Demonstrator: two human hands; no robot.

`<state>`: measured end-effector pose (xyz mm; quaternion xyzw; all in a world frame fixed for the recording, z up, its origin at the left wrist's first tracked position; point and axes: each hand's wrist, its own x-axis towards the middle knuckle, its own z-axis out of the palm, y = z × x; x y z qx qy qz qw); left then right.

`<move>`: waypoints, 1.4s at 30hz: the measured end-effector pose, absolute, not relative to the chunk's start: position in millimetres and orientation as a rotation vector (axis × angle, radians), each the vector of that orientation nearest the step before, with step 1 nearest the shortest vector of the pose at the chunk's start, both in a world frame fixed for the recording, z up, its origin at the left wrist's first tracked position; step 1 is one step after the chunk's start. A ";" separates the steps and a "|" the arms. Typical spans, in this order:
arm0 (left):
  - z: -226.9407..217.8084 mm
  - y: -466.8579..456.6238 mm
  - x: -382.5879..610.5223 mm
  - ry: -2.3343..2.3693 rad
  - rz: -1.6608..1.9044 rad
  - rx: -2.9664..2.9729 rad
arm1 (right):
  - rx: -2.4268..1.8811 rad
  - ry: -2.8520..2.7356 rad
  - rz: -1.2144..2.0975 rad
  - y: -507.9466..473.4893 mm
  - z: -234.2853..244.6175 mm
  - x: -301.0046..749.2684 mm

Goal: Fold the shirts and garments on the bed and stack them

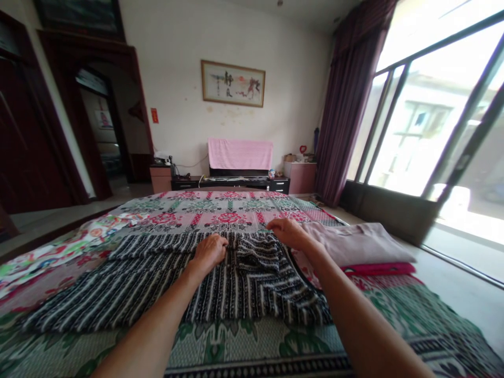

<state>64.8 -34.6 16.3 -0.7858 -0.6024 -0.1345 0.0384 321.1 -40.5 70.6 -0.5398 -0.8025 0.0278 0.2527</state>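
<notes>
The black-and-white striped knit garment [232, 294] lies spread on the floral bedspread [230, 216]. Left hand [211, 249]: fingers clenched on its upper edge. Right hand [286, 231]: fingers bent near its folded section; grasp cannot be determined. Beyond, the black cabinet's [185, 185] drawers [280, 187] appear closed, contents hidden.

Place: a home, a lived-in room | left: dark red door [29, 131] | right: tall window [417, 131], long purple curtain [346, 100] | far side: framed picture [233, 84], low black cabinet [279, 186], pink cloth [240, 153] draped above it | near: flowered blanket [232, 205], folded laundry [366, 244]
</notes>
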 end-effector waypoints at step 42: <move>22.6 -38.3 55.2 -1.961 -0.337 -2.206 | -1.445 -2.589 -0.018 -65.3 38.1 249.7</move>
